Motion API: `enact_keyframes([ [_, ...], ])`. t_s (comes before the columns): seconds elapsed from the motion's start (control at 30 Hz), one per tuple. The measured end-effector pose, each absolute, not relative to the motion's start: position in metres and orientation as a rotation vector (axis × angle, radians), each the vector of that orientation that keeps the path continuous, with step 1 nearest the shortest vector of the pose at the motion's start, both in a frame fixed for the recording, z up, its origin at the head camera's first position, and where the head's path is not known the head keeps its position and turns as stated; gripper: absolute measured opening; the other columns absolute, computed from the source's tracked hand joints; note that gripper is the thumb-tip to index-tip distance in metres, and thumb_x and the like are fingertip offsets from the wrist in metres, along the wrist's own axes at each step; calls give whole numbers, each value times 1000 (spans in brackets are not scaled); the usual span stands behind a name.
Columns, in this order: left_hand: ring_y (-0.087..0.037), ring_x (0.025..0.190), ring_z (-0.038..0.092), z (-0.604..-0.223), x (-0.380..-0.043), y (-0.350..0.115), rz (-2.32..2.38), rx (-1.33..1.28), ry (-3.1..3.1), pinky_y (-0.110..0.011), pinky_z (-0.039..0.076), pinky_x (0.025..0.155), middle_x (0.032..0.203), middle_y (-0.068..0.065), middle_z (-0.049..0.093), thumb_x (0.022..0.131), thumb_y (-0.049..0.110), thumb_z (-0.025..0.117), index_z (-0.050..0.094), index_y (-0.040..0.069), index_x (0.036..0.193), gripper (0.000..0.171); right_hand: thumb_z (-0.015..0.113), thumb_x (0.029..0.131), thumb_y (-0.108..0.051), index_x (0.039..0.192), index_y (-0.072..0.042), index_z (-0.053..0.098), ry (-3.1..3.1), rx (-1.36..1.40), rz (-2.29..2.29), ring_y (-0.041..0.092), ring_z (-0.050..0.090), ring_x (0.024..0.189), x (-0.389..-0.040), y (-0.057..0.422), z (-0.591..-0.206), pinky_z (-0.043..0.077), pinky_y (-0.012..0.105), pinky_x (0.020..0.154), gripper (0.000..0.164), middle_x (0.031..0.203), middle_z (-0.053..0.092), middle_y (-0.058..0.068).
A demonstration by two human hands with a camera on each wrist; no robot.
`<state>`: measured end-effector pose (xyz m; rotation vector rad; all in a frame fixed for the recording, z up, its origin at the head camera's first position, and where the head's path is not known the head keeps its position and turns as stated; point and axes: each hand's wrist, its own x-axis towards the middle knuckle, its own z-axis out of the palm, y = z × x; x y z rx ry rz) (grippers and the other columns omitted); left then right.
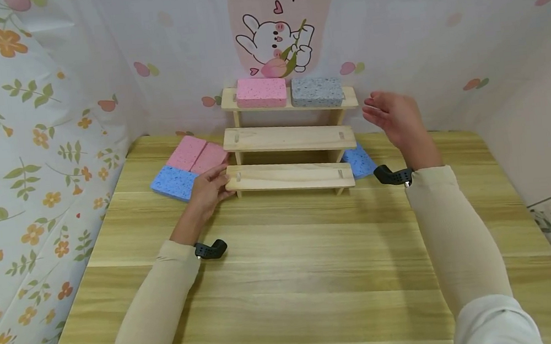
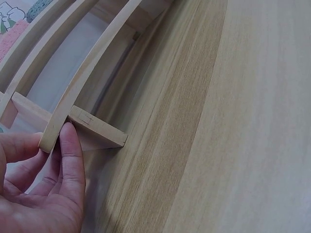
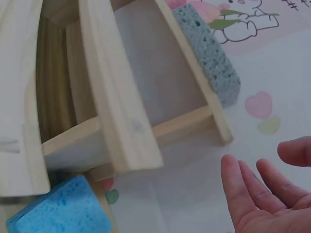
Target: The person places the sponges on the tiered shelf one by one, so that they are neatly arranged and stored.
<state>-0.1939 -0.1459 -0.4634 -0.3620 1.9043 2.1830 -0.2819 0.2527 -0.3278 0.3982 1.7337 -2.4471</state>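
A three-step wooden rack stands against the back wall. My left hand pinches the left end of its lowest step; the left wrist view shows the thumb above the board and the fingers beneath it. On the top step lie a pink sponge and, to its right, a grey speckled sponge. My right hand is in the air right of the top step, apart from the rack, its fingers loosely extended and holding nothing. In the right wrist view it is near the grey sponge.
Left of the rack, two pink sponges and a blue sponge lie together on the wooden table. Another blue sponge lies at the rack's right side, partly hidden behind it. Printed cloth covers the walls behind and left.
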Motion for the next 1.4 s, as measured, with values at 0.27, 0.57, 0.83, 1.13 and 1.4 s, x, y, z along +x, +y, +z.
enact_keyframes([
  [0.27, -14, 91, 59, -465, -196, -147, 2188, -362, 1893, -21, 56, 70, 143, -15, 45, 102, 11, 50, 41, 8, 148, 48, 57, 97, -11, 145, 1, 41, 1735, 404, -2445, 23, 59, 108, -270, 265, -347, 49, 30, 97, 52, 136, 46, 15],
  [0.57, -16, 97, 58, -464, -196, -145, 2192, -352, 1887, -22, 56, 71, 144, -14, 44, 102, 9, 50, 40, 7, 149, 48, 54, 99, -13, 112, -5, 60, 1763, 447, -2494, 23, 63, 97, -256, 275, -372, 54, 31, 91, 16, 112, 58, 11],
  [0.83, -14, 90, 60, -465, -196, -145, 2197, -378, 1878, -21, 56, 68, 141, -14, 45, 102, 9, 49, 42, 8, 148, 47, 48, 101, -9, 121, -6, 54, 1730, 447, -2477, 19, 66, 92, -240, 279, -396, 52, 31, 94, 21, 103, 63, 8],
  [1.13, -13, 90, 59, -465, -195, -145, 2201, -367, 1876, -20, 56, 68, 143, -14, 45, 102, 8, 48, 42, 9, 148, 47, 48, 101, -8, 115, -7, 56, 1607, 539, -2512, 25, 65, 99, -218, 290, -420, 53, 33, 91, 16, 101, 65, 11],
  [1.4, -13, 89, 60, -463, -194, -146, 2196, -354, 1885, -21, 56, 69, 142, -15, 45, 102, 8, 48, 40, 7, 148, 47, 54, 100, -15, 111, -5, 57, 1468, 657, -2512, 26, 68, 100, -203, 297, -437, 54, 34, 89, 15, 108, 65, 15],
])
